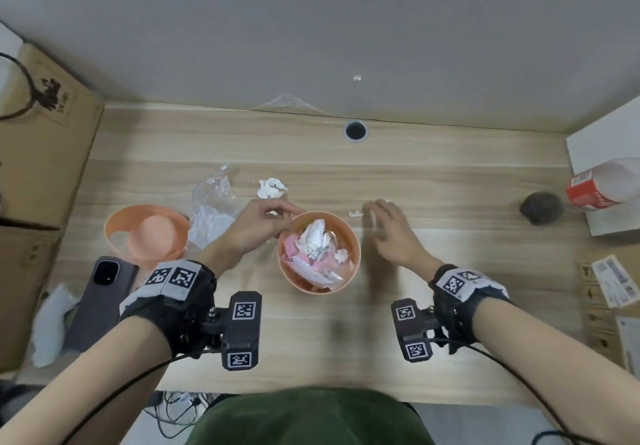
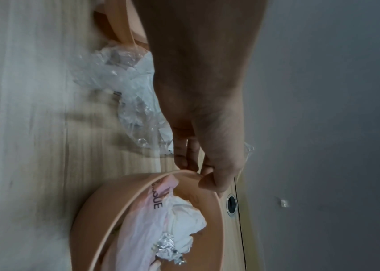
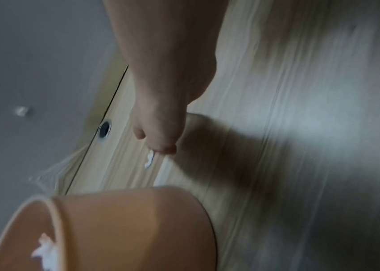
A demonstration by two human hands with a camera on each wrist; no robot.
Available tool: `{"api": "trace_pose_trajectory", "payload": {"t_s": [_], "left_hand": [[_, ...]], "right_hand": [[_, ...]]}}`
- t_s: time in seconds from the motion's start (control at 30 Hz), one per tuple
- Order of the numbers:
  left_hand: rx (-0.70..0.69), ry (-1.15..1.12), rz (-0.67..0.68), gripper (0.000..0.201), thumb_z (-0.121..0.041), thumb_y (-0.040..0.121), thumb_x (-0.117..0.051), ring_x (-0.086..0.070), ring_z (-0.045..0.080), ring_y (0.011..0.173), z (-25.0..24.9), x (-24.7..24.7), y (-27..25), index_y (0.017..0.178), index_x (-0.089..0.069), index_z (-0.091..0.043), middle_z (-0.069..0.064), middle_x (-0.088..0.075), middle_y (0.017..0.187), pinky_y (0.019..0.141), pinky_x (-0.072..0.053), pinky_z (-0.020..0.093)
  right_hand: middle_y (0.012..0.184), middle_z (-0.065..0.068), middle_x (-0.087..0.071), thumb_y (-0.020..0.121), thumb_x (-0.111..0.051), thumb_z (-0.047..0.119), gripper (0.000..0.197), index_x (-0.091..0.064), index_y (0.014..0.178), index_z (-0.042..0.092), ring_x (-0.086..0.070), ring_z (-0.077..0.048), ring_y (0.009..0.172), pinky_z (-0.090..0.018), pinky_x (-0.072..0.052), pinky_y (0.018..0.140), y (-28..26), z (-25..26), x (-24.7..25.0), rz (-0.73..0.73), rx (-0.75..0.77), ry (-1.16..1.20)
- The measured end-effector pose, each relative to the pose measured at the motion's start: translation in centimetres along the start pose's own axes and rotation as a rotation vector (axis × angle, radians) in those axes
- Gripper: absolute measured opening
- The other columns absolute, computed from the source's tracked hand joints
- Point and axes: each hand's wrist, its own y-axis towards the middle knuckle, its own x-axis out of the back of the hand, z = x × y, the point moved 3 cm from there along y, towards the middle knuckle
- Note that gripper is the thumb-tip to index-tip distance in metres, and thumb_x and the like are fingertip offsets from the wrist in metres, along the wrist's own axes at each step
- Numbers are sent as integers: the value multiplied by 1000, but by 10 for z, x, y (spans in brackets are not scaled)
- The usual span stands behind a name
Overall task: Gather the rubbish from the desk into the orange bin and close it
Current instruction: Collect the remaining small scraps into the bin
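Note:
The orange bin [image 1: 351, 236] stands open at the middle of the desk, holding tissues, a pink wrapper and a bit of foil [image 2: 168, 245]. My left hand [image 1: 282, 214] pinches its far left rim [image 2: 179, 172], thumb inside and fingers outside. The bin's orange lid [image 1: 147, 233] lies to the left. A crumpled clear plastic bag [image 1: 211, 209] lies between lid and bin, and a white tissue wad [image 1: 272, 188] sits behind my left hand. My right hand [image 1: 375, 212] hovers open right of the bin, its fingertips [image 3: 164, 147] at a small white scrap [image 1: 355, 214].
A phone [image 1: 100, 292] and a white wad [image 1: 48, 323] lie at the front left beside cardboard boxes [image 1: 45, 133]. At the right are a dark ball [image 1: 542, 208], a red-labelled bottle [image 1: 602, 185] and a white box [image 1: 606, 133]. A cable hole [image 1: 355, 130] sits near the back edge.

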Motion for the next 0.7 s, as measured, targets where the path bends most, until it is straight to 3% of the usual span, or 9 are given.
{"api": "trace_pose_trajectory", "payload": {"t_s": [0.13, 0.23, 0.33, 0.43, 0.5, 0.57, 0.7], "left_hand": [[12, -33, -23, 24, 1, 83, -62, -59, 6, 68, 9, 11, -15, 96, -74, -16, 6, -60, 76, 65, -49, 18], [11, -51, -45, 26, 4, 81, -62, -48, 1, 54, 18, 18, -25, 95, -73, -15, -5, -53, 65, 56, -42, 15], [10, -86, -49, 27, 4, 80, -63, -48, 7, 57, 28, 22, -30, 101, -73, -10, -4, -53, 67, 58, -43, 18], [8, -98, -56, 27, 4, 82, -64, -56, 5, 63, 30, 22, -32, 104, -72, -10, -2, -54, 71, 58, -47, 17], [5, -105, -57, 26, 4, 83, -63, -56, 1, 59, 29, 20, -32, 103, -72, -11, -2, -53, 69, 58, -47, 17], [-2, -114, -56, 25, 4, 84, -61, -55, -1, 56, 26, 18, -32, 100, -72, -13, -2, -52, 66, 58, -47, 17], [-22, -120, -58, 25, 4, 85, -61, -55, -3, 55, 22, 15, -32, 98, -71, -14, -3, -53, 67, 60, -48, 19]], "right_hand": [[142, -13, -41, 75, -55, -5, 66, -48, 136, 18, -32, -33, 133, -32, -22, 112, 11, 30, -13, 13, 123, -143], [128, -13, -49, 74, -49, -11, 54, -61, 121, 14, -43, -33, 118, -31, -31, 101, 16, 36, -18, 35, 159, -199], [100, -15, -64, 74, -45, -14, 34, -69, 89, 5, -60, -34, 97, -26, -38, 79, 7, 32, -14, 25, 132, -157], [91, -11, -72, 76, -48, -9, 30, -73, 80, 7, -64, -23, 86, -16, -38, 70, -7, 20, -9, 58, 30, -95], [81, -7, -74, 78, -57, -4, 25, -73, 72, 14, -64, -15, 74, -15, -43, 66, -13, 24, 2, 43, -49, 54], [72, -1, -71, 79, -64, 1, 24, -69, 68, 21, -64, -11, 65, -21, -49, 69, -16, 43, 24, -40, -101, 339], [73, 2, -67, 80, -68, 1, 17, -68, 75, 18, -62, -7, 65, -14, -49, 70, -22, 116, 73, -153, 65, 609]]}}
